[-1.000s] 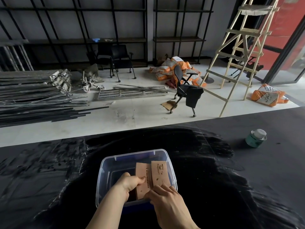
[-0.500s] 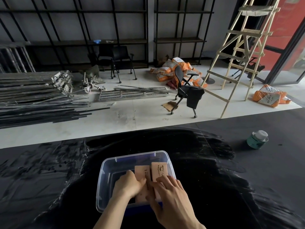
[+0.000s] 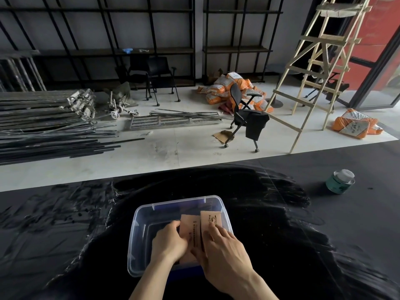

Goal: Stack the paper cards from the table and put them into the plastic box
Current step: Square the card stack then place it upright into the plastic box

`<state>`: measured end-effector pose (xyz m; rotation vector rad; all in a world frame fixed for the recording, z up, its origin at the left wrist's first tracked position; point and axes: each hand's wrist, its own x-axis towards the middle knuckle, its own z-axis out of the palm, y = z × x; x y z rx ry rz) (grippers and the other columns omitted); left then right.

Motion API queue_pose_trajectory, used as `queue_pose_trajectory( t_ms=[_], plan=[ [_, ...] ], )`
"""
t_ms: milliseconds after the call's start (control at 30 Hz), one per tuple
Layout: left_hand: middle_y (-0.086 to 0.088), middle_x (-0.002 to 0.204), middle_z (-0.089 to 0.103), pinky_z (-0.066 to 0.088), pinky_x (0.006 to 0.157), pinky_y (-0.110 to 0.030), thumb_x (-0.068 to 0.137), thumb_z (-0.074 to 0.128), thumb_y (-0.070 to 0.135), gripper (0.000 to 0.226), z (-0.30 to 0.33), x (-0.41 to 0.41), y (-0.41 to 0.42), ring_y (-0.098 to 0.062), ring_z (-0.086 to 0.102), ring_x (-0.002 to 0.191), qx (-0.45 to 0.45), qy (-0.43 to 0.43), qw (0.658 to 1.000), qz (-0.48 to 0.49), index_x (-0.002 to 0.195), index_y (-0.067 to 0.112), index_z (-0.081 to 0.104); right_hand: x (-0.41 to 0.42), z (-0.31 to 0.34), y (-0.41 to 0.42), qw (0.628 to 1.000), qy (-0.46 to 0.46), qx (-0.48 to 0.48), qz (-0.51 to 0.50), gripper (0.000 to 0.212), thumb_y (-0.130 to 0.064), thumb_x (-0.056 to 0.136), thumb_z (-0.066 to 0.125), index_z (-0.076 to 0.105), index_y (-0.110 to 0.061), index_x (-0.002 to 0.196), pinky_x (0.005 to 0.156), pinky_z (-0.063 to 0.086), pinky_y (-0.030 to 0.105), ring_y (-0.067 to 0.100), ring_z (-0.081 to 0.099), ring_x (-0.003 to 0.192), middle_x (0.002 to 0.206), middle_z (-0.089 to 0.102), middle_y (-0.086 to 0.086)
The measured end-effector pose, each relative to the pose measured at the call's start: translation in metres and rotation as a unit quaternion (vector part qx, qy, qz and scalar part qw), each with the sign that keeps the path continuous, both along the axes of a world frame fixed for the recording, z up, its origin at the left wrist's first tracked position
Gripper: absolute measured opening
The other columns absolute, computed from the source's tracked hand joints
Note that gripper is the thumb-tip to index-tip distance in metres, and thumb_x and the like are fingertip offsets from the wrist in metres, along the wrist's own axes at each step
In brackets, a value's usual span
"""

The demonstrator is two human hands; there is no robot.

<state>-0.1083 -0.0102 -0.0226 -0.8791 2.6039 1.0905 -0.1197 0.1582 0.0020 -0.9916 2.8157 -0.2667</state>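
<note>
1. Head view: a clear plastic box [image 3: 138, 241] sits on the black desk [image 3: 303, 245] at about 6 o'clock in the frame, its near rim partly hidden by the forearms.
2. Two tan cards [image 3: 202, 229] are inside the box, toward its right wall. They are tilted, far ends raised, and the right one overlaps the left one's edge. Print shows on both, too small to read.
3. The left hand [image 3: 170, 244] reaches into the box from 6 o'clock. Its grip is on the left card: the thumb lies on the card's face and the fingers curl at its left edge.
4. The right hand [image 3: 225, 254] lies at 3 o'clock of the left hand, the two touching. Its grip is loose on the right card, fingers spread flat and pressing the face. The near ends of both cards are hidden under the hands.
5. A green tin [image 3: 340, 181] with a white lid stands on the desk at 2 o'clock from the box, well apart.
6. Beyond the desk, at 12 o'clock, are a pale floor, a black chair [image 3: 246, 118] and a wooden ladder [image 3: 320, 68].
</note>
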Motion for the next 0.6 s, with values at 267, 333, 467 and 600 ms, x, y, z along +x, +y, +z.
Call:
queue_pose_trajectory(
  t_ms=[267,333,467,600],
  plan=[
    [0.006,0.106,0.074,0.054,0.072,-0.03,0.087,0.064,0.03,0.043,-0.0025,0.0009,0.0024,-0.021,0.071,0.091,-0.005,0.013,1.0,0.01,0.13,0.033,0.059,0.0039,-0.0074,0.0003,1.0,0.003,-0.016,-0.022,0.049,-0.053,0.103,0.036,0.061,-0.02,0.128,0.081,0.059,0.036,0.021,0.052,0.127,0.134,0.054,0.002],
    [0.007,0.095,0.068,0.055,0.072,-0.032,0.086,0.065,0.029,0.044,-0.0013,0.001,0.0034,-0.023,0.071,0.091,0.002,0.007,1.0,0.017,0.129,0.031,0.055,0.0035,-0.0072,0.0017,1.0,0.006,-0.016,-0.019,0.049,-0.052,0.103,0.034,0.062,-0.019,0.126,0.082,0.059,0.034,0.021,0.053,0.127,0.134,0.055,0.002],
    [0.006,0.091,0.062,0.056,0.068,-0.034,0.086,0.067,0.037,0.04,0.0019,0.0016,0.0054,-0.021,0.068,0.085,0.006,-0.002,1.0,0.026,0.117,0.022,0.048,0.004,-0.0064,0.0053,0.999,0.013,-0.037,-0.023,0.053,-0.054,0.102,0.031,0.064,-0.018,0.123,0.08,0.059,0.031,0.017,0.055,0.124,0.131,0.058,-0.001],
    [0.006,0.086,0.067,0.048,0.057,-0.029,0.087,0.066,0.046,0.031,0.0056,0.0032,0.005,-0.014,0.066,0.075,-0.012,0.0,1.0,0.02,0.101,0.023,0.052,0.0062,-0.0066,0.0054,0.998,0.021,-0.059,-0.024,0.057,-0.055,0.101,0.029,0.066,-0.018,0.123,0.079,0.059,0.029,0.016,0.056,0.126,0.13,0.06,-0.003]
  ],
)
